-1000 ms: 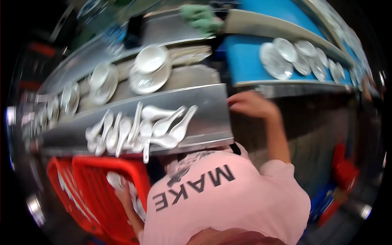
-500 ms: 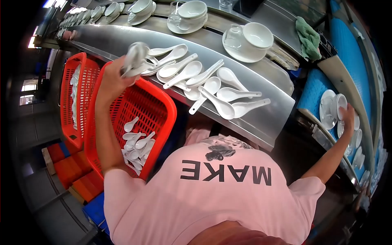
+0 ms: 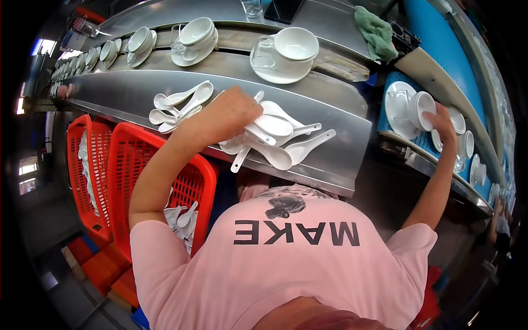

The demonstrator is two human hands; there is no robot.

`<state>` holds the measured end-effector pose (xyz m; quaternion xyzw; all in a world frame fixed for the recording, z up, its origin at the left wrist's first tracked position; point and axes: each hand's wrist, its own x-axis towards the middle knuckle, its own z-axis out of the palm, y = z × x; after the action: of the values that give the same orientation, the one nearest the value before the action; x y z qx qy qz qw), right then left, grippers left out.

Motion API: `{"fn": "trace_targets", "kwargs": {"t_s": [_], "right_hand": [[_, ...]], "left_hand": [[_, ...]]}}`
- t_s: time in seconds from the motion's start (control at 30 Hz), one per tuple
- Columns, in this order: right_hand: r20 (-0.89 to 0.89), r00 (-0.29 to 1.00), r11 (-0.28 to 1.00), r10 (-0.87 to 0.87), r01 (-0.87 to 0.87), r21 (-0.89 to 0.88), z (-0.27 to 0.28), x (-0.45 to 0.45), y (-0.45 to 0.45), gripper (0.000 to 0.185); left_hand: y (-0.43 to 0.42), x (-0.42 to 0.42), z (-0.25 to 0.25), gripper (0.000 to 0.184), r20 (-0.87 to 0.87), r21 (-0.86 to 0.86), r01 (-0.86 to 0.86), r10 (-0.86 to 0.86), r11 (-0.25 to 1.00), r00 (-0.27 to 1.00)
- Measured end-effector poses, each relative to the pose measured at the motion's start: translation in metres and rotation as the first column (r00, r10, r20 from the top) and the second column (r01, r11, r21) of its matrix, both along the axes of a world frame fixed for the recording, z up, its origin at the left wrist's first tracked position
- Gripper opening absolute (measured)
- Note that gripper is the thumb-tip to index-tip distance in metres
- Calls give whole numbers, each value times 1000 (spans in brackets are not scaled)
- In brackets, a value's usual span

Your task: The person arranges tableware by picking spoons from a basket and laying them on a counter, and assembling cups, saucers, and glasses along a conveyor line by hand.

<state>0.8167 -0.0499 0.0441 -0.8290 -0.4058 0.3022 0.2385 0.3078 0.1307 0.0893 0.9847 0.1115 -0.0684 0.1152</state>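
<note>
My left hand (image 3: 234, 113) is closed on white spoons over the steel ledge (image 3: 344, 143); its fingertips are partly hidden. Several white spoons (image 3: 300, 151) lie to its right, overlapping, and more spoons (image 3: 190, 102) lie to its left. At the right, my right hand (image 3: 443, 122) grips the rim of a tilted small white bowl (image 3: 422, 110). That bowl is beside a white plate (image 3: 397, 110) on the blue belt (image 3: 389, 82).
Red baskets (image 3: 206, 192) stand below the ledge at left; one holds spoons (image 3: 187, 214). Along the rail behind the ledge runs a row of plates with bowls and glasses (image 3: 283, 63). A green cloth (image 3: 375, 33) and a dark phone (image 3: 283, 10) are at the back.
My left hand has moved right, from above the red basket to the middle of the spoons. The bowl in my right hand is now tilted away from the plate. The whole view has shifted.
</note>
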Motion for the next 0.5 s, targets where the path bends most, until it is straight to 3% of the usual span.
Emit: {"fn": "trace_targets", "kwargs": {"t_s": [0.13, 0.23, 0.37, 0.5], "right_hand": [[-254, 950, 955, -181, 231, 185, -6, -32, 4, 44], [-429, 899, 936, -93, 226, 270, -21, -43, 16, 44], [-505, 862, 928, 40, 155, 339, -31, -75, 53, 45], [-499, 860, 955, 107, 51, 292, -31, -119, 103, 45]], "left_hand": [[-1, -2, -13, 29, 76, 129, 3, -13, 992, 997], [-6, -7, -18, 38, 90, 98, -57, 48, 994, 995], [-14, -9, -11, 55, 99, 4, -113, 112, 994, 989], [-15, -13, -6, 56, 113, -69, -142, 149, 987, 982]]}}
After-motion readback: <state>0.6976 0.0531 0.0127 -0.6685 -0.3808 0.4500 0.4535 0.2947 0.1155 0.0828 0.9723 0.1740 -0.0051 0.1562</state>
